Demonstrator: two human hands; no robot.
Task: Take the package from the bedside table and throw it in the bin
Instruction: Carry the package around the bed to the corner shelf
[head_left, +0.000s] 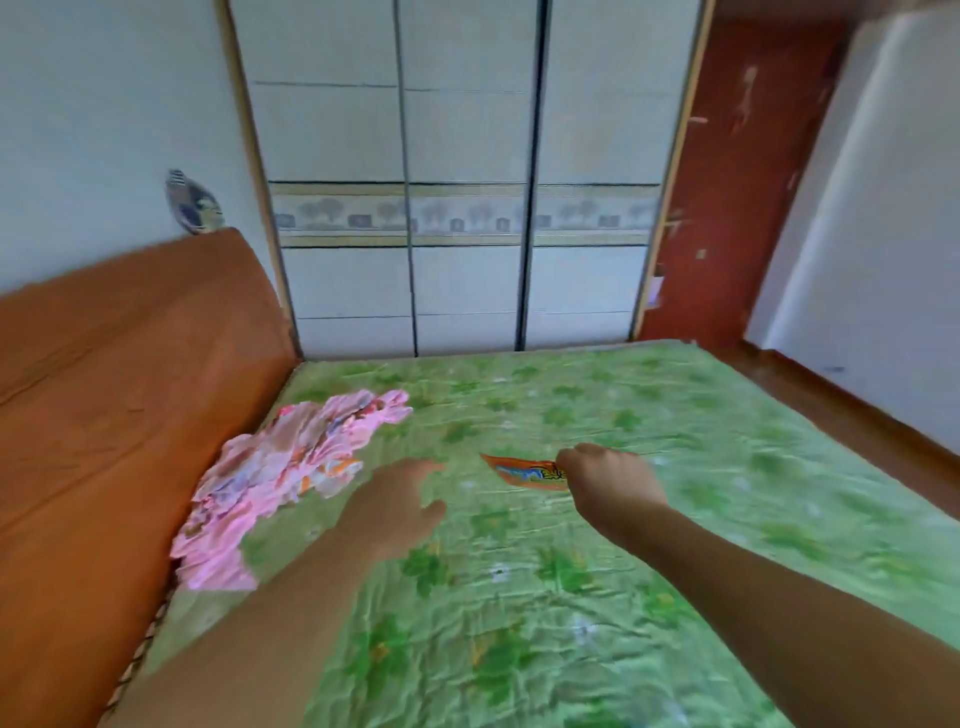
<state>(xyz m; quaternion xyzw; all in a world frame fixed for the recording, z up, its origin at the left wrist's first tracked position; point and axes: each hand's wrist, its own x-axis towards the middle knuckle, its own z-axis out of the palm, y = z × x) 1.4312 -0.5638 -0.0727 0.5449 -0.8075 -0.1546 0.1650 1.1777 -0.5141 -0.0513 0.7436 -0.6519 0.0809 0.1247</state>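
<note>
Right hand (605, 480) grips the package (524, 473) over the bed (675, 519); left hand (400, 509), at its nine o'clock, spread empty. Carry step under way; bin unseen, must be located next.

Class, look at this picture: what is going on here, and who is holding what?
A person leans over a bed with a green sheet. Their right hand is closed on one end of an orange package, held just above the sheet. The left hand is open and holds nothing, near a pink cloth. No bin is in view.
</note>
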